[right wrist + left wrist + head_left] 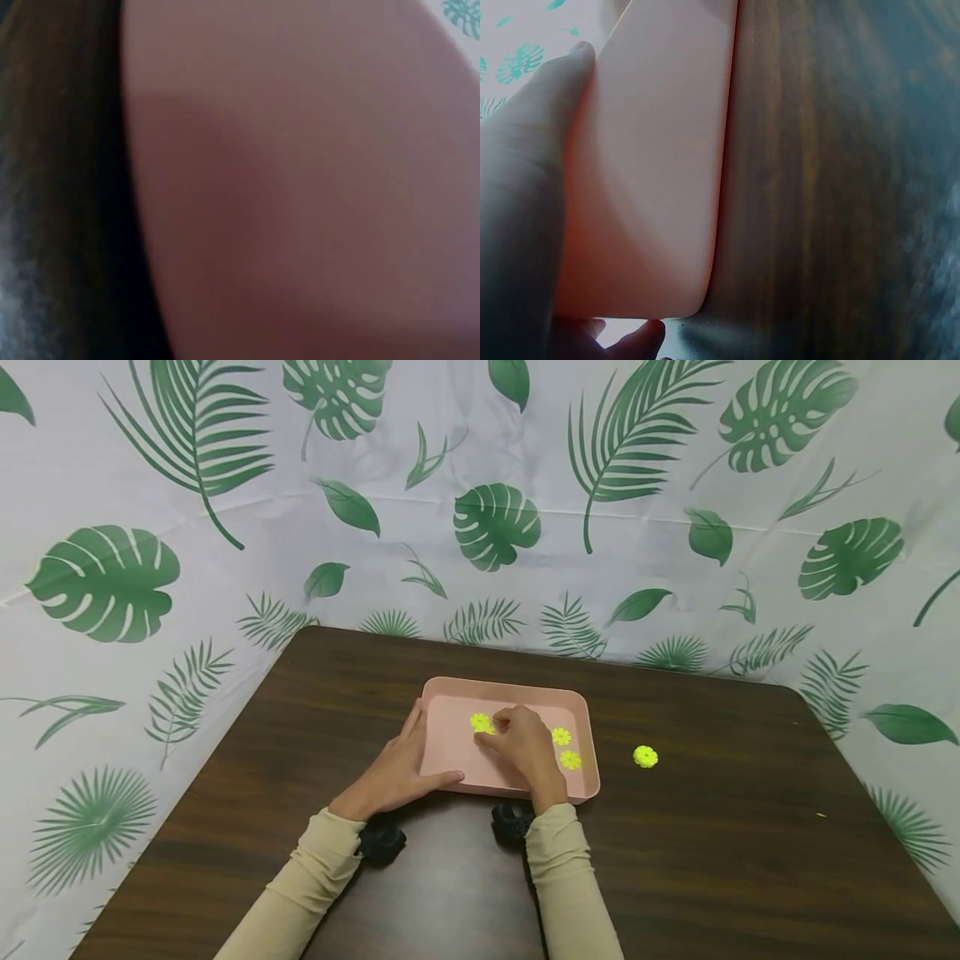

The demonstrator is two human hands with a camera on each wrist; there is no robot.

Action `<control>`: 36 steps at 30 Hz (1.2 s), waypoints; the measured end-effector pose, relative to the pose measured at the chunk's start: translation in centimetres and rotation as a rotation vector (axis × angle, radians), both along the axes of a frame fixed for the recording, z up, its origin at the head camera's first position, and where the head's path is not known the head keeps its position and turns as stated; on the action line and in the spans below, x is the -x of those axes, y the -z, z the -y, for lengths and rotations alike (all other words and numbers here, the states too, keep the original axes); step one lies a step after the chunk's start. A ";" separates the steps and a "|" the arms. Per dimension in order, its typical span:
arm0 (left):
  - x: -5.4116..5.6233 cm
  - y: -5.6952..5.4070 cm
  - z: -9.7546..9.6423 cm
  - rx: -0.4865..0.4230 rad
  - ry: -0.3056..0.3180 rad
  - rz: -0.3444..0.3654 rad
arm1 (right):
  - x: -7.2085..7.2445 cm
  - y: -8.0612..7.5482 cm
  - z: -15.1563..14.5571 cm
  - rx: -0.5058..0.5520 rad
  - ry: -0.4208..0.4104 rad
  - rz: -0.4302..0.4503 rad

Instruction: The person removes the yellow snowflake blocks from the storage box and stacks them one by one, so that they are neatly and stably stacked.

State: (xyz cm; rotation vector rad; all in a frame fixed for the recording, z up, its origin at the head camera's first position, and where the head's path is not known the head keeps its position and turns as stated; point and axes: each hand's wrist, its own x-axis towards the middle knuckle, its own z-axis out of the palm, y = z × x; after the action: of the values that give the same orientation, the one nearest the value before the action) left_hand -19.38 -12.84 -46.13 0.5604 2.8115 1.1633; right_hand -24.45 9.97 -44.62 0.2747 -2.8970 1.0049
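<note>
Our left hand [400, 766] lay fingers-wide around the tray's [452, 731] near-left corner.
We couldn't tell whether our right hand [522, 745], by yellow flowers [479, 722], gripped any.

The left sleeve [296, 885], at seven o'clock, and the right sleeve [573, 889], at five o'clock, are pale tan and crinkly. Beside each cuff is a lumpy black box [382, 842]. A thin dark cord [535, 897] runs along the right sleeve.

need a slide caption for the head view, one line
Left hand against a pink tray, right hand among its yellow flower-shaped pieces, another yellow shape on the dark table beside it.
</note>
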 end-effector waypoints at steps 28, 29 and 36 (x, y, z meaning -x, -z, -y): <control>0.2 -0.4 -0.1 0.048 -0.018 0.049 | 0.4 -0.2 -0.4 -0.028 -0.104 0.017; 0.2 -0.4 -0.2 0.049 -0.018 0.048 | 0.4 -0.2 -0.4 -0.025 -0.107 0.020; 0.1 -0.1 -0.2 0.046 -0.017 0.043 | 0.1 -0.1 -0.5 0.010 -0.132 0.026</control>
State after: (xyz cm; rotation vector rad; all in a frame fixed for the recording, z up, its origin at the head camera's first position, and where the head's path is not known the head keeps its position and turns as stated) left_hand -19.46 -12.62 -46.05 0.5032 2.8038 1.0969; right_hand -24.56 10.44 -44.48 0.4611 -2.9295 1.0485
